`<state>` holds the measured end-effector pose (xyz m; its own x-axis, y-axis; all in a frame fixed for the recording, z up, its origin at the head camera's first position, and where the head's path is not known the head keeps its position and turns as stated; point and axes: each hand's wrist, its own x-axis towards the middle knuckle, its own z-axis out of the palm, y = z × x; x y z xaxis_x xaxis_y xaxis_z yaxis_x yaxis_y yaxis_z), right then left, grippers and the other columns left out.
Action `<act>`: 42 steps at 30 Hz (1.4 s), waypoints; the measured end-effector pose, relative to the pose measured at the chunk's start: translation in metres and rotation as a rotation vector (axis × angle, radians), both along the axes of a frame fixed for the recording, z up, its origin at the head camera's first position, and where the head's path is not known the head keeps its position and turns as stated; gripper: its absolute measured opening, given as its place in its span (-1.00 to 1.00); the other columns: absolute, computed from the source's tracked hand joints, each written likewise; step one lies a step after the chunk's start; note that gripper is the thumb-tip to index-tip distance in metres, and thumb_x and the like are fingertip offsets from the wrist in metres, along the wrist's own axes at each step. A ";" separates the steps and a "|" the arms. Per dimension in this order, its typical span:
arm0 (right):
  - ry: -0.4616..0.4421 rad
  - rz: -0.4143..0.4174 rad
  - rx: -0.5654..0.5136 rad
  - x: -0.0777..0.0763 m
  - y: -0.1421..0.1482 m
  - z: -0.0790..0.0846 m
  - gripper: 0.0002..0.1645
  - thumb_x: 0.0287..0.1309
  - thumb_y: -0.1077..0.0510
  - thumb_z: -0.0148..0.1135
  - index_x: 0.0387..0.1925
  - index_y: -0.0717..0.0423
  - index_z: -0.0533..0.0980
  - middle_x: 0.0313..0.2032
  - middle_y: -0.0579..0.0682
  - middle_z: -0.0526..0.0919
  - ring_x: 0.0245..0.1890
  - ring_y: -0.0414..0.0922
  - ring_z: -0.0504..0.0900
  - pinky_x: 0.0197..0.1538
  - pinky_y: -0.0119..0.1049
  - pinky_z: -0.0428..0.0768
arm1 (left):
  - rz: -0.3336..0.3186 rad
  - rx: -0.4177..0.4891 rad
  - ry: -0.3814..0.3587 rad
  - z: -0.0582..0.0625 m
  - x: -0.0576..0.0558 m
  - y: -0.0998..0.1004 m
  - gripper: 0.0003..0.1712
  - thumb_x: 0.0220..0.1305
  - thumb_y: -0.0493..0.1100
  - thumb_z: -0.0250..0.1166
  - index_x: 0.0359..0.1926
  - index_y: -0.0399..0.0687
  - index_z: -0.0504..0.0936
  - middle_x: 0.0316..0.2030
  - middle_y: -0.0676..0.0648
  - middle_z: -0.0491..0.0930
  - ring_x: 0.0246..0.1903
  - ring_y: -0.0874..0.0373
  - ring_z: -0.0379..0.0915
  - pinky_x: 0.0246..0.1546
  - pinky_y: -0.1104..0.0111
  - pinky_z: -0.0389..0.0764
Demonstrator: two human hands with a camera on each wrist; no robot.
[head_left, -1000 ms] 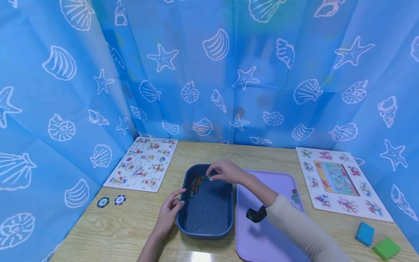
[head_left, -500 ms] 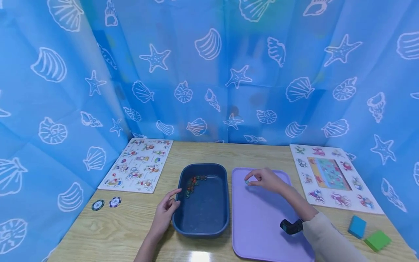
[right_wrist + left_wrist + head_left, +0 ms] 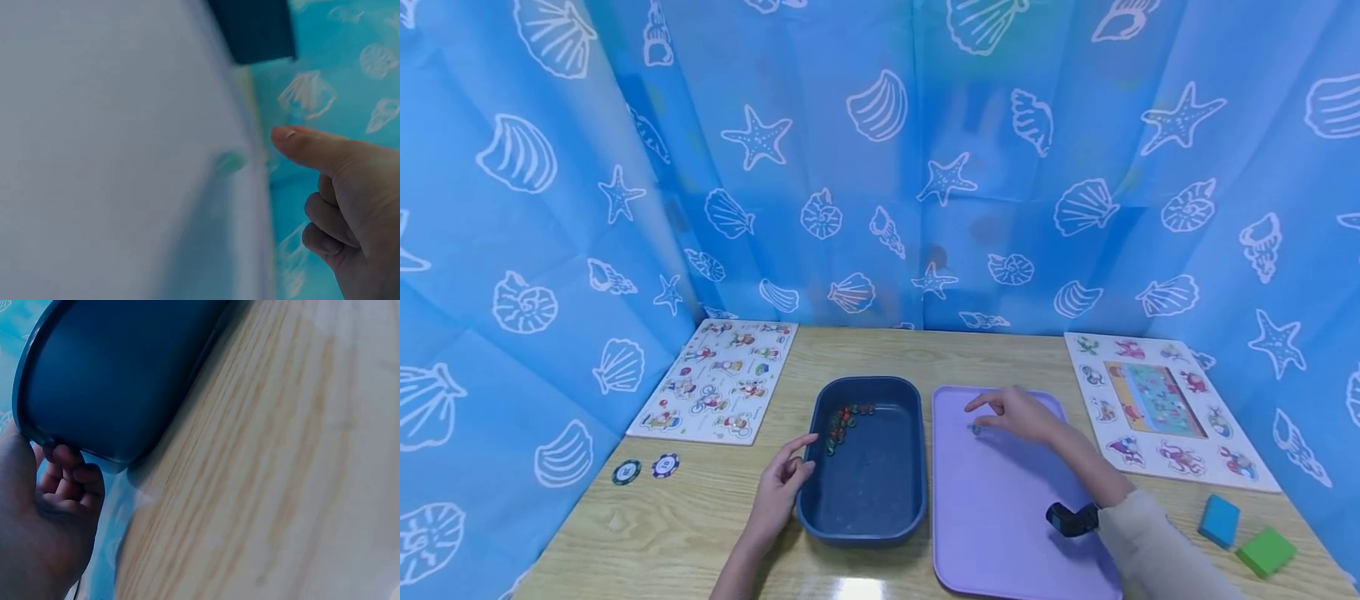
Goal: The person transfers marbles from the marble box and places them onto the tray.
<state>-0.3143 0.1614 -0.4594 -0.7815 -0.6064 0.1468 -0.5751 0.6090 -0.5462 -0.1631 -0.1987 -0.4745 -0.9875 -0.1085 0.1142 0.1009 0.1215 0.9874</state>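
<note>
My left hand [image 3: 781, 492] holds the left rim of a navy-blue basin [image 3: 872, 508], index finger and thumb at the edge; the left wrist view shows curled fingers against its rim. Several small green and reddish glass beads [image 3: 842, 421] lie along the basin's far left inside. Over the far part of a lilac tray [image 3: 985, 517] hovers my right hand [image 3: 1018, 415], thumb and index finger spread apart. One green glass bead [image 3: 231, 162] lies on the tray just below the fingertips. In the right wrist view the thumb [image 3: 294, 137] is apart from it and the other fingers are curled.
Two poker chips [image 3: 646, 469] lie left of the basin, before a picture puzzle board [image 3: 718, 379]. A sea-animal puzzle board [image 3: 1165, 408] stands right of the tray, with a blue block [image 3: 1219, 521] and a green block [image 3: 1266, 552] nearer. A shell-print curtain [image 3: 850, 167] surrounds the table.
My right hand has moved from the beads in the basin rightward to the tray with a green bead, and let it go there. The left hand stays at the basin's rim.
</note>
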 end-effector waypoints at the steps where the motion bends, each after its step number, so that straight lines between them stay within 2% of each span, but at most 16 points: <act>1: 0.008 0.008 -0.019 0.000 -0.005 0.007 -0.74 -0.01 0.10 0.27 -0.20 -0.02 0.61 -0.79 -0.20 0.16 -0.77 -0.29 0.12 -0.65 -0.44 0.16 | -0.001 0.000 0.003 0.000 0.000 0.000 -0.59 0.20 -0.39 0.08 0.09 -0.13 0.43 -0.69 0.05 0.18 -0.68 0.30 0.10 -0.59 0.49 0.17; 4: 0.044 0.057 -0.066 -0.003 -0.027 0.030 -0.75 0.01 0.09 0.25 -0.20 -0.02 0.61 -0.78 -0.18 0.15 -0.76 -0.25 0.13 -0.63 -0.42 0.17 | -0.002 -0.003 0.011 0.000 0.000 -0.001 -0.59 0.20 -0.38 0.08 0.09 -0.14 0.43 -0.69 0.06 0.18 -0.68 0.31 0.10 -0.59 0.49 0.17; 8: 0.061 0.133 -0.062 -0.006 -0.068 0.054 -0.78 0.06 0.05 0.20 -0.20 -0.08 0.60 -0.78 -0.18 0.12 -0.75 -0.22 0.11 -0.61 -0.39 0.18 | 0.000 -0.015 0.018 0.001 -0.001 -0.003 -0.60 0.21 -0.37 0.07 0.09 -0.15 0.43 -0.69 0.06 0.18 -0.68 0.31 0.10 -0.60 0.49 0.18; 13: 0.053 0.224 -0.008 -0.015 -0.124 0.066 -0.79 0.08 -0.01 0.17 -0.22 -0.15 0.60 -0.75 -0.18 0.14 -0.73 -0.21 0.11 -0.57 -0.40 0.17 | 0.003 -0.014 0.018 0.003 -0.001 -0.006 -0.59 0.21 -0.38 0.06 0.10 -0.16 0.42 -0.70 0.06 0.18 -0.69 0.31 0.09 -0.59 0.49 0.18; 18: 0.057 0.290 0.050 -0.024 -0.164 0.058 -0.82 0.06 0.02 0.20 -0.25 -0.14 0.60 -0.76 -0.18 0.16 -0.74 -0.23 0.13 -0.55 -0.42 0.18 | -0.001 0.002 0.017 0.003 -0.001 -0.007 -0.58 0.20 -0.42 0.05 0.10 -0.19 0.41 -0.70 0.07 0.16 -0.71 0.32 0.08 -0.59 0.50 0.18; 23: 0.026 0.332 0.122 -0.028 -0.186 0.044 -0.81 0.04 0.05 0.23 -0.26 -0.07 0.61 -0.76 -0.18 0.21 -0.75 -0.24 0.17 -0.56 -0.44 0.20 | -0.012 0.007 0.021 0.002 0.000 -0.006 -0.59 0.21 -0.41 0.05 0.10 -0.18 0.41 -0.70 0.06 0.16 -0.71 0.32 0.08 -0.59 0.50 0.18; 33: 0.025 0.387 0.273 -0.031 -0.196 0.026 -0.82 -0.02 0.08 0.28 -0.30 -0.06 0.62 -0.72 -0.18 0.27 -0.73 -0.26 0.19 -0.56 -0.46 0.20 | -0.042 0.024 0.019 0.001 -0.002 -0.004 -0.58 0.20 -0.41 0.05 0.11 -0.17 0.41 -0.70 0.05 0.18 -0.71 0.31 0.08 -0.63 0.51 0.16; 42: 0.000 0.373 0.336 -0.036 -0.202 0.015 -0.86 -0.05 0.08 0.31 -0.35 -0.10 0.62 -0.69 -0.21 0.28 -0.71 -0.28 0.18 -0.55 -0.47 0.21 | -0.058 0.023 0.042 0.000 -0.001 -0.004 -0.59 0.20 -0.41 0.06 0.10 -0.19 0.41 -0.70 0.05 0.18 -0.71 0.32 0.08 -0.64 0.51 0.16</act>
